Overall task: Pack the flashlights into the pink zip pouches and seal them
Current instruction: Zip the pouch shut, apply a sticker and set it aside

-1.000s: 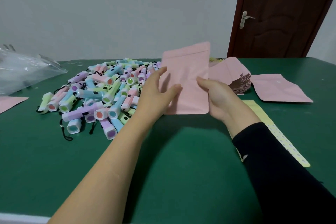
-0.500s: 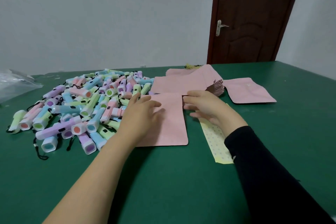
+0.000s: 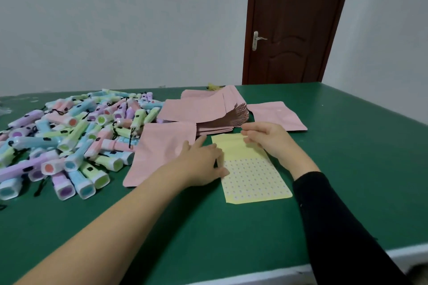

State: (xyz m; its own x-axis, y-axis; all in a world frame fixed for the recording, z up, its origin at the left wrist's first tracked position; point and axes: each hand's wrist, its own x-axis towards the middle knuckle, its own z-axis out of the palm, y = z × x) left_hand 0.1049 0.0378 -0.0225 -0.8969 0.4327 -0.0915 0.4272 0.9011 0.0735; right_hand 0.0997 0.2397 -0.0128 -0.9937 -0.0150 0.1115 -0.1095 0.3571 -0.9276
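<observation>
A big pile of pastel flashlights (image 3: 69, 136) covers the left of the green table (image 3: 347, 145). One pink zip pouch (image 3: 162, 150) lies flat just right of the pile. Behind it sits a fanned stack of pink pouches (image 3: 208, 111), and a single pouch (image 3: 278, 115) lies to the stack's right. My left hand (image 3: 203, 164) rests with straight fingers across the flat pouch's right edge and the left edge of a yellow dotted sticker sheet (image 3: 252, 176). My right hand (image 3: 268, 138) pinches that sheet's top edge with curled fingers.
A brown door (image 3: 294, 23) stands shut in the wall behind the table's far right corner. The table's white front edge (image 3: 289, 272) runs below my arms. A small yellow object (image 3: 214, 86) lies behind the pouch stack.
The pink pouch I held upright now lies flat on the table. Both hands have moved right onto the yellow sticker sheet, which has shifted in front of me.
</observation>
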